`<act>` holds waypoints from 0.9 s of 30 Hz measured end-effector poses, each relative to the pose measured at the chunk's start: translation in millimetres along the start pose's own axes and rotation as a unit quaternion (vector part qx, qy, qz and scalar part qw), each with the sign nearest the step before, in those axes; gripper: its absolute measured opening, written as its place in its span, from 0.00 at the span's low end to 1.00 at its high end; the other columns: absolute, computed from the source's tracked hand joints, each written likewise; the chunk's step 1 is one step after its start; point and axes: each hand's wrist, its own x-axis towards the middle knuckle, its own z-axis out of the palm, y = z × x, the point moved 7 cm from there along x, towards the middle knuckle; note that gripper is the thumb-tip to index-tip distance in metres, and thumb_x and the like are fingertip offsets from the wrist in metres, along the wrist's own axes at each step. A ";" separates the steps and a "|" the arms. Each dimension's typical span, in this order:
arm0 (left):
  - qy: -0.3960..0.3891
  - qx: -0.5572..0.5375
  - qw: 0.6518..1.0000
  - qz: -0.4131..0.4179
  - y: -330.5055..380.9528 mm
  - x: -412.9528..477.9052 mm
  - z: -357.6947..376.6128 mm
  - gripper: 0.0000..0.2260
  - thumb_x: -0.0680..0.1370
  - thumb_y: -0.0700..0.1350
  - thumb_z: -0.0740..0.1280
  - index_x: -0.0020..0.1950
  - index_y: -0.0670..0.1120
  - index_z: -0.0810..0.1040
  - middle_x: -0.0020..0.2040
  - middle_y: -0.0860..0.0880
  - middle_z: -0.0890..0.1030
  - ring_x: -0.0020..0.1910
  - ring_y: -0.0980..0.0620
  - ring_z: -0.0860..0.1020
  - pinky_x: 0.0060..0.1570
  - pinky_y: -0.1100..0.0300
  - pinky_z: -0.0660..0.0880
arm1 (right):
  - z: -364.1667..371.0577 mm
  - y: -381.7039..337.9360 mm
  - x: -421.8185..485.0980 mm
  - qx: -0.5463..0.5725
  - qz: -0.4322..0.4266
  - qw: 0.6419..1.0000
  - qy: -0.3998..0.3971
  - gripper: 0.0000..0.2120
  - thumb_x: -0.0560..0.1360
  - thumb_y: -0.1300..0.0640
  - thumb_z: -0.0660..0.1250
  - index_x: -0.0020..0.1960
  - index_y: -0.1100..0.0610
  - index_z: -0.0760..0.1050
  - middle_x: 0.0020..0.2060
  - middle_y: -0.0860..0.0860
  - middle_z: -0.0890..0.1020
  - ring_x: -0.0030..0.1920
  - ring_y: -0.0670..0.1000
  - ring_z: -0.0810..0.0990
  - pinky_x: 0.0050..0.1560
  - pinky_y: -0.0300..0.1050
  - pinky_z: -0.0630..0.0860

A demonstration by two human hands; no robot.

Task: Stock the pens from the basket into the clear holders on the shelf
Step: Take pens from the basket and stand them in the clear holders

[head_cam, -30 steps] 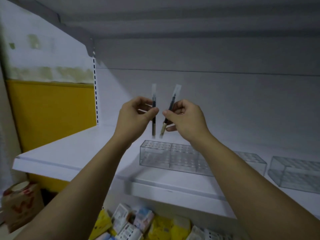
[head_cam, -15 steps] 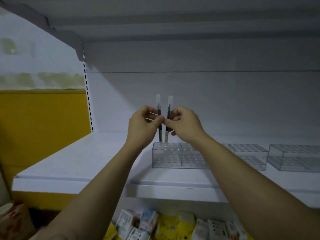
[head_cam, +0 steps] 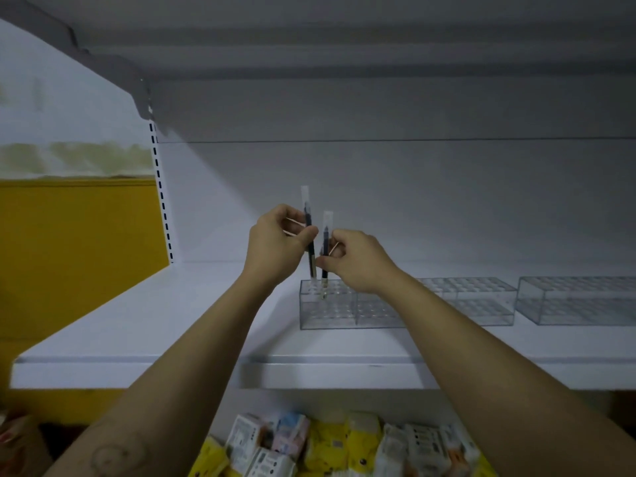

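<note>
- My left hand [head_cam: 275, 246] pinches a pen [head_cam: 311, 265] upright between thumb and fingers, its tip at the top of the clear holder [head_cam: 330, 313] just below.
- My right hand [head_cam: 358, 261] pinches a second pen [head_cam: 326, 235], its lower end dipped into a hole of that holder under my knuckles.
</note>
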 end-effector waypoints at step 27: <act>-0.108 0.031 0.991 -0.076 -28.5 -21.4 11.9 0.04 0.73 0.42 0.73 0.42 0.46 0.79 0.39 0.50 0.83 0.40 0.52 0.81 0.38 0.64 0.72 | 4.6 6.5 2.0 -0.079 0.023 0.994 -0.075 0.10 0.72 0.50 0.73 0.47 0.56 0.81 0.41 0.50 0.82 0.43 0.51 0.81 0.44 0.44 0.76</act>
